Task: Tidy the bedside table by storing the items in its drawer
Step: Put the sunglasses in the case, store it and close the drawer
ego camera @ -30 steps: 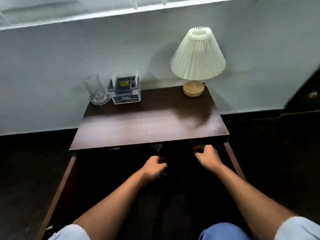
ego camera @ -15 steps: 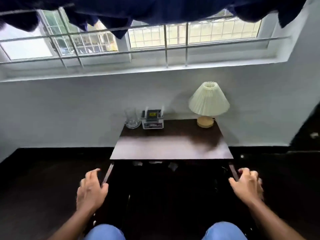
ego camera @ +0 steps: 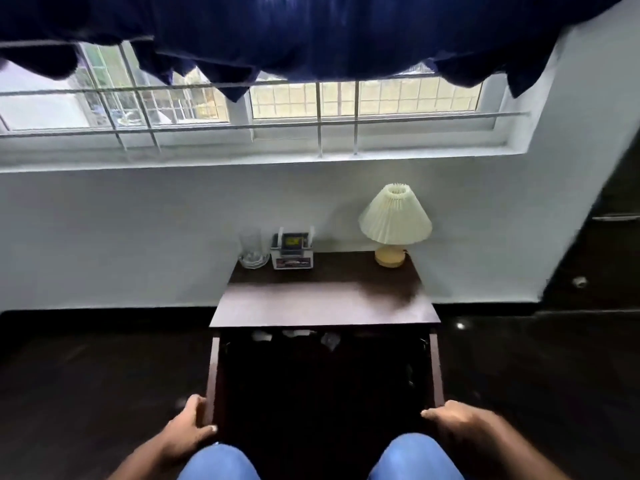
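Lower centre, your left hand (ego camera: 188,427) and right hand (ego camera: 460,424) grip the front corners of the dark-brown drawer (ego camera: 437,368), wide open under the bench (ego camera: 322,303).

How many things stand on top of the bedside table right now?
3: a glass at the back left corner, a small white box just right of it, and a lamp at the back right corner. The dark open drawer may hide others.
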